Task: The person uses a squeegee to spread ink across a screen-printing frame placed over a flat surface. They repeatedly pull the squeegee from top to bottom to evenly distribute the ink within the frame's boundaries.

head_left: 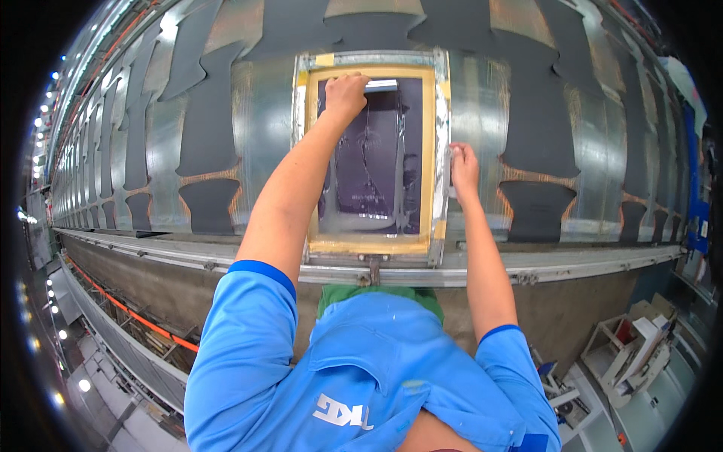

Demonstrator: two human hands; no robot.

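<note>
A printing screen frame (pixel 426 151) with yellow-taped inner edges lies on the long table, its dark purple mesh (pixel 373 173) smeared with clear, glossy material. My left hand (pixel 346 94) is closed on a squeegee (pixel 382 86) at the top of the mesh, toward the left of its middle. My right hand (pixel 465 158) has its fingers curled at the outer right edge of the frame, gripping that side. The part under those fingers is partly hidden.
Dark grey cut pieces (pixel 538 113) lie in rows on the metal table (pixel 474 113) to both sides. A rail (pixel 557 260) runs along the near edge. An orange cable (pixel 143 309) runs at lower left, and white-framed equipment (pixel 625 354) stands at lower right.
</note>
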